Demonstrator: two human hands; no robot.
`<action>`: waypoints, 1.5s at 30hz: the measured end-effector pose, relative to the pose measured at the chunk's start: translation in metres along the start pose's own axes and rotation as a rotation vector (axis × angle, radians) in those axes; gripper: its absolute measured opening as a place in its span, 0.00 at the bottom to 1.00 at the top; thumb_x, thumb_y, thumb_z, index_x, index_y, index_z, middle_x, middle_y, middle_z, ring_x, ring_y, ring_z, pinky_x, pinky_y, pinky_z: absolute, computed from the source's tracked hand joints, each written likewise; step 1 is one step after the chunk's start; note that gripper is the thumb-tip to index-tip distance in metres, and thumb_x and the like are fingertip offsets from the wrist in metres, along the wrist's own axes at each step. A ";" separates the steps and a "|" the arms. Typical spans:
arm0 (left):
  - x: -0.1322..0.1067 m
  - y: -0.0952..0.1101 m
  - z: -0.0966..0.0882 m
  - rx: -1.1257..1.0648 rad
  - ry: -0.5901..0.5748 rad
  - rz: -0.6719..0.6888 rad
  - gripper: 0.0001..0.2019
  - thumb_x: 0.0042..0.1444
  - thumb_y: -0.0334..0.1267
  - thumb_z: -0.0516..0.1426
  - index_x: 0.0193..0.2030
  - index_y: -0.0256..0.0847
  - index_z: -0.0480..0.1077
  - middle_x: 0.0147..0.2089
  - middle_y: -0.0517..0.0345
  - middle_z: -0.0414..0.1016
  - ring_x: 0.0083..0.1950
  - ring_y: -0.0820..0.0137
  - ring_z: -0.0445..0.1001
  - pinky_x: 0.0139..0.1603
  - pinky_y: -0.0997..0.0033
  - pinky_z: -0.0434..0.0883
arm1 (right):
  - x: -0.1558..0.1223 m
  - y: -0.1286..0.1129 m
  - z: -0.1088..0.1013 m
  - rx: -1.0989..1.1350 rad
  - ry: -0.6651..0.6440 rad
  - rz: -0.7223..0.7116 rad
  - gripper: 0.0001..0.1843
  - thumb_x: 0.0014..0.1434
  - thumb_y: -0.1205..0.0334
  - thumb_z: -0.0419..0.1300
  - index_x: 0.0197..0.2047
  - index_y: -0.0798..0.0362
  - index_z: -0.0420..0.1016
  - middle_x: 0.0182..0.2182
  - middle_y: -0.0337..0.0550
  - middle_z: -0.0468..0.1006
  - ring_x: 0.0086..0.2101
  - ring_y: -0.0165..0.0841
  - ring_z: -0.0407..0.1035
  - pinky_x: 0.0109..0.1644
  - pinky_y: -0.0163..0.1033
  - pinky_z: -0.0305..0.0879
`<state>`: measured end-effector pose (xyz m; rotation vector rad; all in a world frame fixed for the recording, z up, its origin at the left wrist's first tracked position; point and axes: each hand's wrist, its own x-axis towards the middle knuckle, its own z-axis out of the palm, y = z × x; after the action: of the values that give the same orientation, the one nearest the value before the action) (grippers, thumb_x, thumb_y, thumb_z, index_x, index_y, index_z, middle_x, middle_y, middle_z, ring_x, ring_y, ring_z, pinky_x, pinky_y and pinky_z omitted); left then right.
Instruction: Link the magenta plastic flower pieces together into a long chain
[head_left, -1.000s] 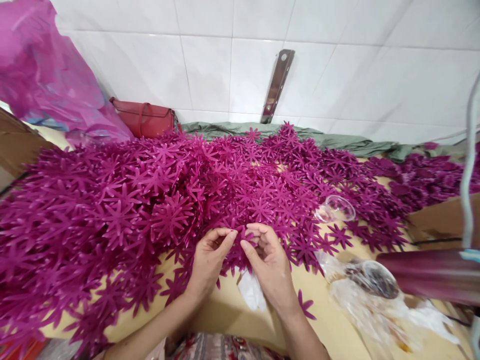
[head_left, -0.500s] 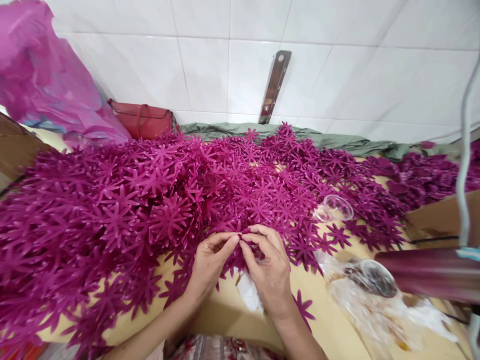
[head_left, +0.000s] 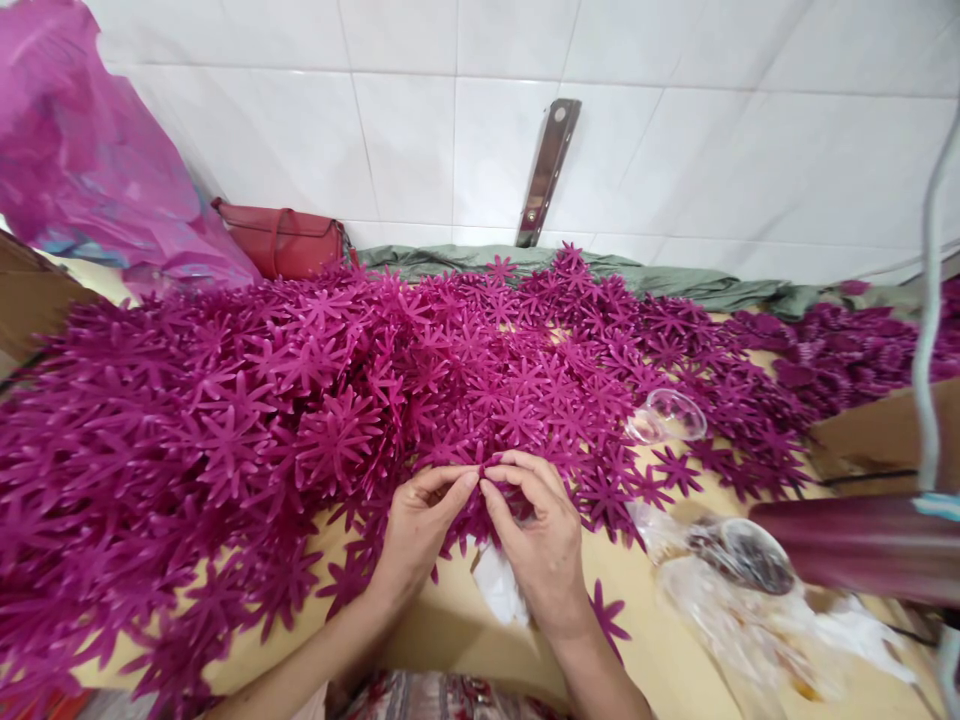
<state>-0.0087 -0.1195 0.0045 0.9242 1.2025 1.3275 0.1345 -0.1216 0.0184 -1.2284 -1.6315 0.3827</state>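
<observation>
A wide heap of magenta star-shaped flower cutouts (head_left: 315, 400) covers the yellow table (head_left: 442, 625). My left hand (head_left: 416, 535) and my right hand (head_left: 536, 540) meet at the heap's near edge. Their fingertips pinch together on one magenta flower piece (head_left: 480, 470), which they mostly hide. Both hands are closed in a pinch. A scrap of white paper or plastic (head_left: 499, 590) lies on the table under my right wrist. One loose flower (head_left: 607, 615) lies just right of my right forearm.
A clear plastic cup (head_left: 670, 415) lies by the heap on the right. A crumpled clear bag with a dark-filled cup (head_left: 739, 560) sits nearer right. A red purse (head_left: 281, 240) and pink plastic bag (head_left: 82, 160) stand back left. Cardboard (head_left: 877, 440) and a dark tube (head_left: 862, 545) are at right.
My two hands came together: a second ago the fingertips were a little apart, and now they pinch the same flower piece. The view shifted slightly.
</observation>
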 end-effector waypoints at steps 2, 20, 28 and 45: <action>0.000 0.000 0.000 -0.002 0.012 0.006 0.06 0.51 0.39 0.69 0.37 0.44 0.85 0.38 0.57 0.86 0.40 0.70 0.81 0.48 0.73 0.76 | 0.000 0.000 0.000 0.003 -0.001 -0.005 0.05 0.64 0.66 0.64 0.43 0.49 0.80 0.44 0.45 0.80 0.47 0.35 0.74 0.55 0.44 0.71; 0.000 -0.001 0.002 0.054 0.015 0.033 0.06 0.54 0.40 0.67 0.34 0.40 0.83 0.34 0.58 0.83 0.35 0.72 0.76 0.42 0.76 0.72 | 0.000 -0.002 0.002 0.002 -0.013 0.014 0.05 0.63 0.70 0.62 0.38 0.50 0.76 0.40 0.43 0.80 0.45 0.35 0.75 0.53 0.41 0.71; 0.000 0.001 0.006 -0.056 0.051 -0.014 0.08 0.50 0.41 0.69 0.31 0.38 0.80 0.31 0.60 0.80 0.33 0.74 0.74 0.39 0.76 0.72 | 0.002 -0.005 0.001 0.073 0.002 0.052 0.06 0.63 0.67 0.63 0.43 0.49 0.77 0.40 0.43 0.81 0.44 0.35 0.77 0.52 0.42 0.73; -0.001 -0.002 0.003 -0.071 0.006 -0.092 0.09 0.53 0.42 0.69 0.33 0.38 0.81 0.33 0.60 0.81 0.35 0.73 0.73 0.41 0.77 0.72 | 0.001 -0.004 -0.001 0.074 0.002 -0.009 0.06 0.65 0.68 0.62 0.42 0.49 0.80 0.42 0.44 0.82 0.45 0.35 0.78 0.51 0.43 0.75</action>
<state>-0.0051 -0.1199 0.0029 0.8060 1.1809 1.2920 0.1335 -0.1227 0.0230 -1.1650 -1.6066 0.4321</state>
